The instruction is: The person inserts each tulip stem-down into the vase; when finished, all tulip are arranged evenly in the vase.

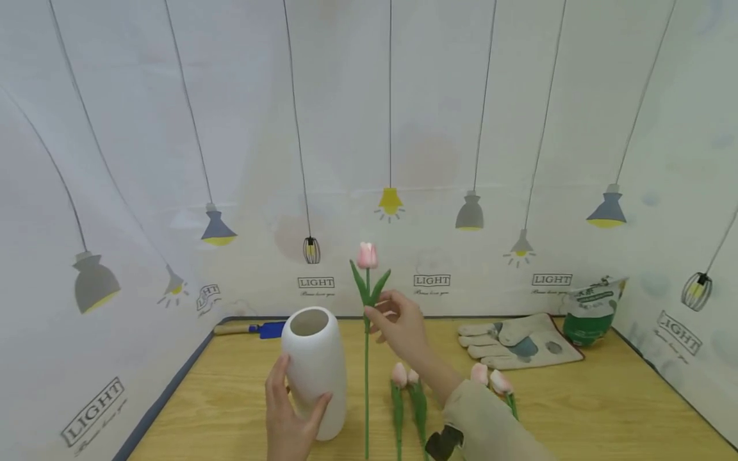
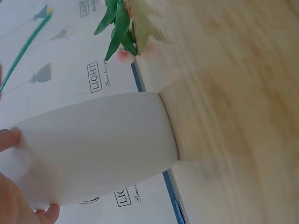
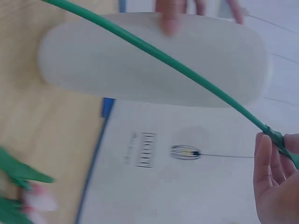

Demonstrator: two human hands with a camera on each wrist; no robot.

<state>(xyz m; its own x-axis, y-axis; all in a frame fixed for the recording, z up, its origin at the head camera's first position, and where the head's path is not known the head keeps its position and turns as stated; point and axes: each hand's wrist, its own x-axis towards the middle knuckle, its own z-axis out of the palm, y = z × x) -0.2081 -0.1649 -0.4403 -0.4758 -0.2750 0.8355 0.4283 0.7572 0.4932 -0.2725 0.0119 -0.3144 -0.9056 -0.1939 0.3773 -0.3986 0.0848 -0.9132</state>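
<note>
A tall white vase stands upright on the table, its round mouth facing up. My left hand grips the vase around its side, thumb in front; the left wrist view shows fingertips on the vase's pale wall. Just right of the vase, my right hand pinches a pink artificial tulip where its leaves meet the stem. The tulip is upright, with its long green stem hanging down beside the vase and crossing in front of it in the right wrist view.
Several more pink tulips lie on the wooden table near my right forearm. Behind are a pair of work gloves, a green and white bag and a blue trowel. A lamp-printed backdrop borders the table.
</note>
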